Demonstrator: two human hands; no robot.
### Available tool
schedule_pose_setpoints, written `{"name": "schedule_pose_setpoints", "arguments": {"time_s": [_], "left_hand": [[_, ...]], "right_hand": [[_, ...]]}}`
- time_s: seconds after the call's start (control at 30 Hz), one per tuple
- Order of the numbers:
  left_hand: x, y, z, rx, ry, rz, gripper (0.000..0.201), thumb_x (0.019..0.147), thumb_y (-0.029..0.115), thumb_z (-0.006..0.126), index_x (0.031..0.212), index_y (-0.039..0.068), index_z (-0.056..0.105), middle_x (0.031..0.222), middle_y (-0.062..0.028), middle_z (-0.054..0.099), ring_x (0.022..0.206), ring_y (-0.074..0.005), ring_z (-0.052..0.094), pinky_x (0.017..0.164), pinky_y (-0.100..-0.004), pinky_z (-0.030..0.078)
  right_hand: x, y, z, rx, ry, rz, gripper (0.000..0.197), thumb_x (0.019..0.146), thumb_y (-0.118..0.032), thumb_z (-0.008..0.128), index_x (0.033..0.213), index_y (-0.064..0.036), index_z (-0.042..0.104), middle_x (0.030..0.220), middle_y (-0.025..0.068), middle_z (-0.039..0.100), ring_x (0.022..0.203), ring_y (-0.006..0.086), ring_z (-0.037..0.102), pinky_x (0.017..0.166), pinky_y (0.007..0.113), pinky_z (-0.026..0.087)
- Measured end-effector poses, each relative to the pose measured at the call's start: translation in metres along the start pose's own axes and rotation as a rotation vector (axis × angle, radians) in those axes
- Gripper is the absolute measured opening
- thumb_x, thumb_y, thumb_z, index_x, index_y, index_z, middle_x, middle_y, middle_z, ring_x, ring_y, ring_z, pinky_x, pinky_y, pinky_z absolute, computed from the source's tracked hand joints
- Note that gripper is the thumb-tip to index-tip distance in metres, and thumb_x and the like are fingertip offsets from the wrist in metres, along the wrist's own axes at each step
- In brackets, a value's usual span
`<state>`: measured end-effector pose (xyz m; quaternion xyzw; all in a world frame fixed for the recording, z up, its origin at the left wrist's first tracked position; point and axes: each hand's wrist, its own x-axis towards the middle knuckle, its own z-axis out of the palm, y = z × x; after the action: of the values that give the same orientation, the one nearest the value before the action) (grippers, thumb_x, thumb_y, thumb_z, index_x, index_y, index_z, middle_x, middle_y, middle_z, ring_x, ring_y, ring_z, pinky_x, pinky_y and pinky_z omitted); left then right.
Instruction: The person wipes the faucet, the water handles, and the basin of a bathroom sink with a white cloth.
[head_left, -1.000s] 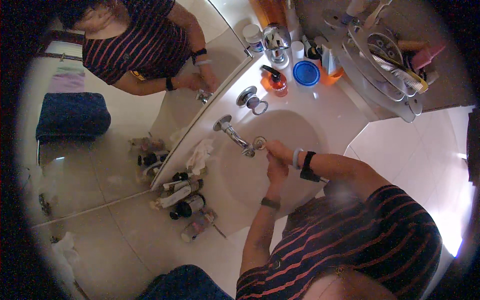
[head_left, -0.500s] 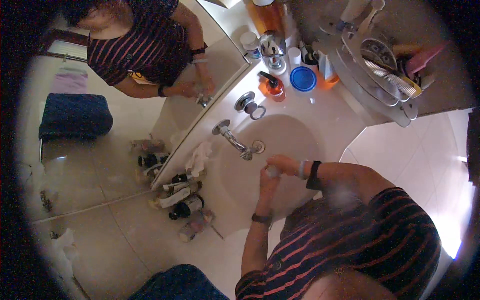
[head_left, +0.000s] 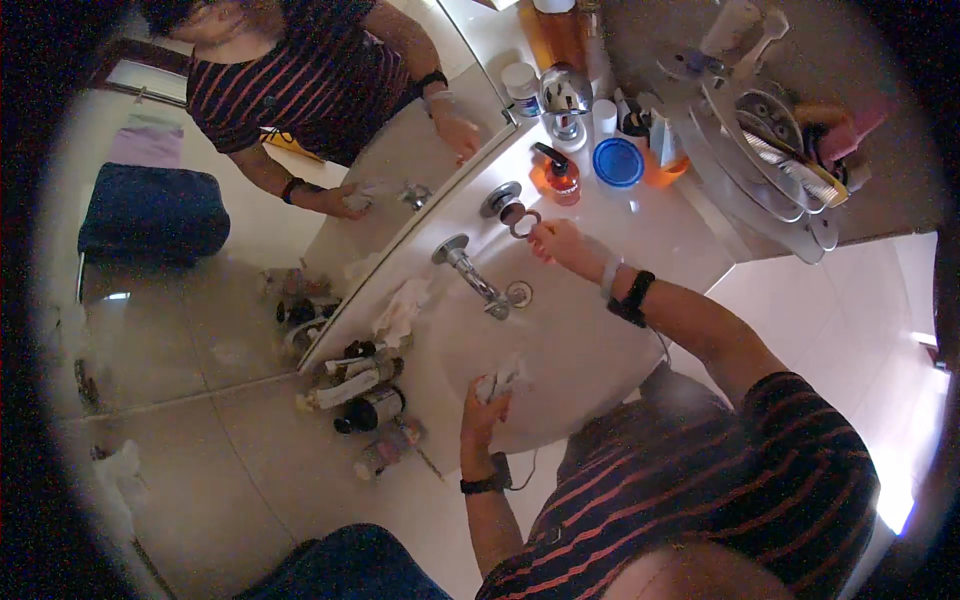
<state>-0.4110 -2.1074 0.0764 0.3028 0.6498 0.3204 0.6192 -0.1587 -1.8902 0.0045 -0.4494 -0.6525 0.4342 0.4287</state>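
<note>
My left hand point(head_left: 484, 410) hovers over the near left side of the sink basin point(head_left: 590, 345), its fingers closed round a small whitish, crumpled-looking thing point(head_left: 511, 376). What that thing is, I cannot make out. Farther off, my right hand point(head_left: 560, 246) pinches the edge of the ring-shaped tap handle point(head_left: 527, 224) beside the wall. Left of that handle, the chrome spout point(head_left: 470, 275) reaches out over the drain point(head_left: 519, 294). Each wrist wears a dark band; a pale band also circles my right wrist.
An orange pump bottle point(head_left: 559, 180), a blue-lidded tub point(head_left: 617, 162) and several containers stand behind the tap. Bottles and tubes point(head_left: 372, 407) crowd the counter's left end near a crumpled white cloth point(head_left: 403, 312). A mirror point(head_left: 330, 180) lines the wall. Brushes and combs point(head_left: 790, 165) hang at upper right.
My hands were together over the basin and have parted. The right has gone up to the tap handle and taken hold; the left has moved toward me and left, with the whitish thing.
</note>
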Motion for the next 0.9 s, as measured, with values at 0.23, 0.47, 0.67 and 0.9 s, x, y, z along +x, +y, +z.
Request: {"name": "schedule_pose_setpoints", "arguments": {"time_s": [0.23,0.47,0.67,0.9], "left_hand": [[-0.011,0.021,-0.002,0.165,0.055,-0.033,0.047,0.079,0.014,0.065,0.12,0.008,0.043,0.079,-0.0074,0.057,0.061,-0.0126,0.051,0.053,-0.0256,0.042],[-0.007,0.084,0.012,0.651,0.313,0.663,0.036,0.076,0.009,0.065,0.108,0.005,0.051,0.089,-0.0115,0.06,0.083,-0.0243,0.059,0.073,-0.0313,0.047],[0.05,0.153,0.03,0.811,0.409,0.981,0.05,0.072,0.008,0.066,0.118,0.004,0.048,0.107,-0.0172,0.05,0.104,-0.0339,0.047,0.09,-0.0386,0.037],[0.139,0.127,0.049,1.088,0.544,1.105,0.051,0.071,0.012,0.068,0.117,0.003,0.047,0.114,-0.0237,0.039,0.108,-0.0407,0.037,0.091,-0.0459,0.034]], "right_hand": [[0.034,0.004,0.01,0.424,0.066,0.506,0.032,0.089,-0.027,0.048,0.078,-0.0001,0.061,0.06,0.0049,0.057,0.049,0.0118,0.054,0.045,0.024,0.043],[-0.002,0.01,-0.007,0.33,-0.168,0.237,0.028,0.089,-0.026,0.047,0.088,-0.0014,0.059,0.073,0.0022,0.056,0.064,0.0087,0.054,0.055,0.022,0.045],[-0.055,-0.027,-0.004,0.383,-0.358,0.437,0.025,0.089,-0.025,0.048,0.091,-0.0028,0.059,0.077,0.0024,0.057,0.067,0.0086,0.054,0.06,0.021,0.046],[-0.076,-0.05,-0.016,0.476,-0.379,0.484,0.022,0.088,-0.023,0.051,0.095,-0.0032,0.059,0.08,0.0036,0.059,0.072,0.0091,0.056,0.063,0.022,0.047]]}}
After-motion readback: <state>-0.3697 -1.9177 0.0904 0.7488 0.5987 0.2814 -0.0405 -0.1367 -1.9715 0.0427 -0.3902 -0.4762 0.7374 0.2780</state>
